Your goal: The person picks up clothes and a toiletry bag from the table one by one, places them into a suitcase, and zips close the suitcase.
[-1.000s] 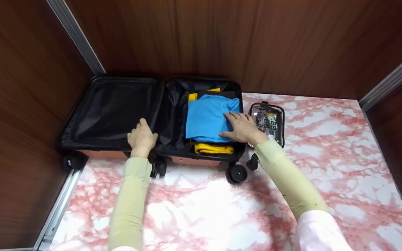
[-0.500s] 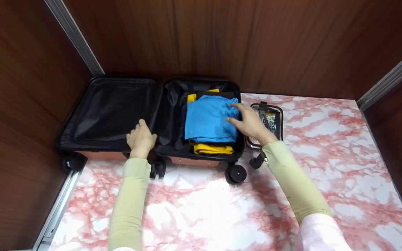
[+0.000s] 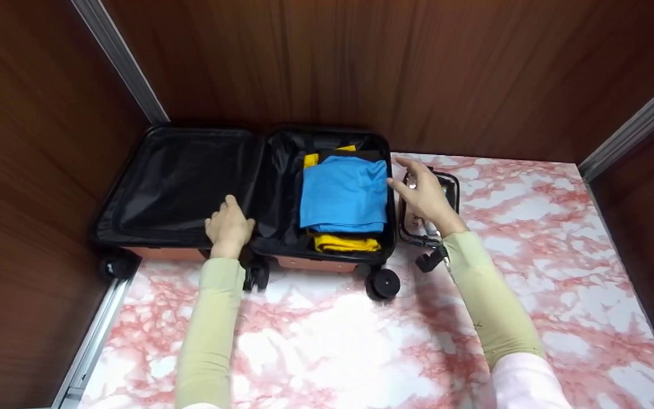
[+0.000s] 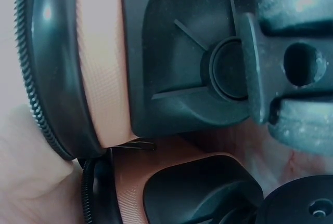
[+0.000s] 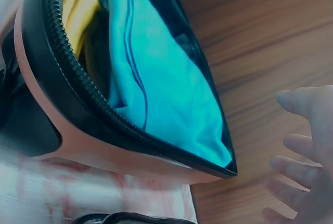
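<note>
An orange suitcase (image 3: 185,182) with a black lining lies spread flat in two halves. Folded blue cloth (image 3: 344,193) tops a stack in its right half, and folded yellow cloth (image 3: 347,244) shows beneath. My left hand (image 3: 229,228) rests on the near edge where the halves meet, its fingertips partly hidden. Off the blue cloth, my right hand (image 3: 424,196) hovers over a clear, black-edged pouch (image 3: 416,228), covering much of it. The right wrist view shows this hand (image 5: 307,161) holding nothing, fingers spread.
Black wheels (image 3: 384,284) stick out from the suitcase's near side. A brown wood-grain wall (image 3: 349,68) stands right behind it, and another wall (image 3: 32,170) is at the left. Pink-and-white marbled floor (image 3: 332,341) spreads in front and to the right.
My right hand has lifted off the blue cloth and moved right, over the clear pouch. The left hand stays on the suitcase edge.
</note>
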Demonstrator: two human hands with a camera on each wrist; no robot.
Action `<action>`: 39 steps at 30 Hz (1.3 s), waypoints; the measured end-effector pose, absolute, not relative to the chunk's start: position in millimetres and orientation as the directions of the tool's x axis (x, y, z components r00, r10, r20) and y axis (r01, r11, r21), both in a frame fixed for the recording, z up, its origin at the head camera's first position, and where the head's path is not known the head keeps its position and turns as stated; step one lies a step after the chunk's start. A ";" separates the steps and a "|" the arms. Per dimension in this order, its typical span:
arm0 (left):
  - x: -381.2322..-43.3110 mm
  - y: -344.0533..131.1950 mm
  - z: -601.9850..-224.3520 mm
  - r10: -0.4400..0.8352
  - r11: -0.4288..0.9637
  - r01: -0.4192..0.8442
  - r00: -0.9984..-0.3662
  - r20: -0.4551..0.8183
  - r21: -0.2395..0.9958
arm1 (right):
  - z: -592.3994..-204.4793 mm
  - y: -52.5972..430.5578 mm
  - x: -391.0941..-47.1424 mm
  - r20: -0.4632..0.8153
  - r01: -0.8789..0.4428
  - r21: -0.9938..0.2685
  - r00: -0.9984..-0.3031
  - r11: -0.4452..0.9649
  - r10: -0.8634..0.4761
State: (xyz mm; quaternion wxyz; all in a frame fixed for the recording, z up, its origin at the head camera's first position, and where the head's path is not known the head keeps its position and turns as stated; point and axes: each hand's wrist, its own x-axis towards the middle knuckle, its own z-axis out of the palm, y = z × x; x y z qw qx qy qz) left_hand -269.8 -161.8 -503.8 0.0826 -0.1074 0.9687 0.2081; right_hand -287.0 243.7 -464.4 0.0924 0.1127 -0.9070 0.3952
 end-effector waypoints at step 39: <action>-271.7 -161.1 -502.7 -0.188 0.895 -0.250 -0.962 -0.197 0.369 | -470.0 311.9 -270.2 0.053 0.119 -0.769 -0.967 0.628 0.247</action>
